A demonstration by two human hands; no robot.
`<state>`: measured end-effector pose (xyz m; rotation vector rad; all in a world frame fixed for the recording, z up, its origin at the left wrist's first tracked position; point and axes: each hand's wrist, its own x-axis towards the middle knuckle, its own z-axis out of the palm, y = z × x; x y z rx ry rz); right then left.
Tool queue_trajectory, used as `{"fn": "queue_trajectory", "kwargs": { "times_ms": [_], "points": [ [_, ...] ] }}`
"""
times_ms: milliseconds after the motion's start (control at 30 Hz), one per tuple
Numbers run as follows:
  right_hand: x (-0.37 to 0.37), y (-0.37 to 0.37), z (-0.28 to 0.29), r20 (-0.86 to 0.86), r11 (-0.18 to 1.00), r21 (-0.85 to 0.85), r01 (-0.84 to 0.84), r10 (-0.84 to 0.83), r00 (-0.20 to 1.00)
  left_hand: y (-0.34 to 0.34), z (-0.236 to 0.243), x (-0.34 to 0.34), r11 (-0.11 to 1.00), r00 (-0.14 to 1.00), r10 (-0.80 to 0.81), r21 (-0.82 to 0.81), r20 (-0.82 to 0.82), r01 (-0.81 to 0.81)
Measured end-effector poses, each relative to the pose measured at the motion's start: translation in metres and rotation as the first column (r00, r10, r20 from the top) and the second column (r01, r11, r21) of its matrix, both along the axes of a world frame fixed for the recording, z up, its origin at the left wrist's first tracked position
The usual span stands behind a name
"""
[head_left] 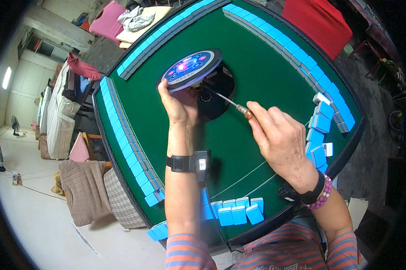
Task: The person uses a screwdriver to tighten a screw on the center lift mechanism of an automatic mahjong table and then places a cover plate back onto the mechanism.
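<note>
One round control panel (191, 69): raised over the middle of the counter and tilted, face lit blue and pink, dark rim around it
Black base (222, 90): below the panel and partly hidden by it, rounded and glossy, standing on green felt
Screwdriver (235, 105): metal shaft slanting up and leftward into the gap under the panel, brown handle at the lower end; contact at the tip too small to tell
Left hand (180, 105): pinching the panel's left rim, thumb on top, other fingers mostly hidden beneath
Right hand (279, 137): closed around the screwdriver handle, thumb and forefinger pressed to it
Left wrist: wrapped in a black strap (181, 163) with a dark box (203, 163) attached
Right wrist: ringed by a purple bead bracelet (322, 193) beside another dark band (314, 191)
Counter (144, 99): covered in green felt, edged in black
Tile rows (293, 48): blue-topped, lined along the left, far and right edges
Loose tiles (319, 122): scattered in blue and white just beside the right hand
Near tiles (239, 213): bunched by the closest edge
Beyond the right edge: red cloth (317, 27)
</note>
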<state>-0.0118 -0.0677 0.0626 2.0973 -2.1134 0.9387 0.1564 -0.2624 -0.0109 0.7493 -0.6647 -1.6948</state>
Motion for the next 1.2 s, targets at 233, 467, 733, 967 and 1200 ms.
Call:
{"fn": "queue_trajectory", "kwargs": {
  "times_ms": [233, 467, 733, 967, 1200],
  "points": [
    [-0.007, -0.002, 0.006, 0.391, 0.985, 0.168, 0.035, -0.099, 0.915, -0.002, -0.003, 0.000, 1.000, 1.000, -0.009, -0.026, -0.013, 0.008],
    [-0.006, -0.003, 0.002, 0.202, 0.998, -0.052, -0.041, 0.050, 0.978, -0.001, -0.001, -0.001, 1.000, 0.999, 0.014, -0.011, -0.030, -0.014],
    [-0.005, -0.003, -0.003, 0.149, 0.998, 0.031, 0.050, -0.054, 0.987, -0.003, -0.004, 0.000, 0.999, 0.999, -0.014, -0.031, -0.029, 0.013],
    [-0.005, -0.005, 0.006, 0.503, 1.000, -0.005, 0.024, -0.018, 0.864, 0.002, 0.002, -0.003, 1.000, 1.000, 0.015, -0.021, 0.016, -0.015],
    [-0.004, -0.006, 0.014, 0.202, 0.985, -0.109, -0.131, 0.152, 0.968, 0.001, 0.003, -0.003, 1.000, 0.999, 0.000, -0.022, -0.041, -0.001]
  ]
}}
